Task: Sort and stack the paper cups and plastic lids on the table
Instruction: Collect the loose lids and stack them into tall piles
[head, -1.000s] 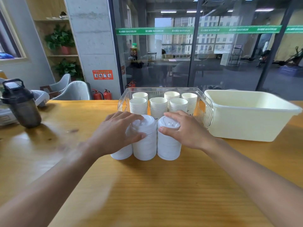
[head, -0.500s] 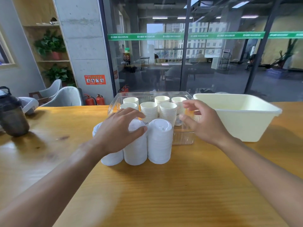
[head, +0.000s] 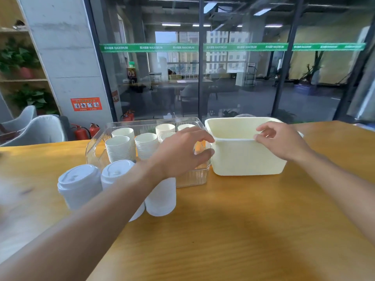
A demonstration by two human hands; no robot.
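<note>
Item: three stacks of white plastic lids (head: 79, 186), standing upright side by side on the wooden table (head: 223, 230), just in front of the clear bin (head: 97, 142); released within the last second, where both hands were earlier laid on them

Item: stacked paper cups (head: 118, 148), held in several columns inside the clear bin

Item: cream tub (head: 246, 157), touching the clear bin's right side; nothing is seen inside it

Left hand (head: 180, 153): lifted off the lids, fingers spread and curved, nothing held, poised at the tub's near left corner

Right hand (head: 282, 141): moved across to the tub's front rim, fingertips at the rim; a closed pinch cannot be confirmed

Judgement: sorting appears complete; the tub is probably to be shifted next

Legible writing: "MAXIMUM", repeated along the green strip (head: 233, 47) on the glass
</note>
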